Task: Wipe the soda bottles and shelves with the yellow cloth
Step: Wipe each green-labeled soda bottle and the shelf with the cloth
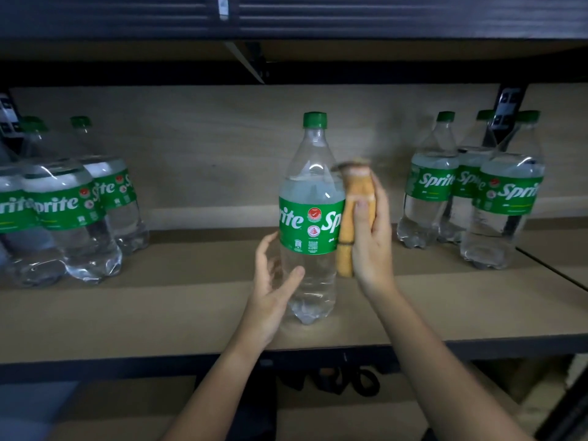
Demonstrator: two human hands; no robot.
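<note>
Tan wooden shelf board with black metal edge [159, 313]. Clear plastic Sprite bottle, green cap and label [310, 218], upright at shelf centre. Bottle cluster [63, 211] left of it; another cluster [477, 192] right. Left hand [273, 291] cupping its lower body, fingers loosely curled round. Right hand [370, 237] gripping folded yellow cloth [350, 218], pressed against its right side.

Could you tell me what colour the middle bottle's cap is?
Green; the cap shows clearly in the head view.
</note>
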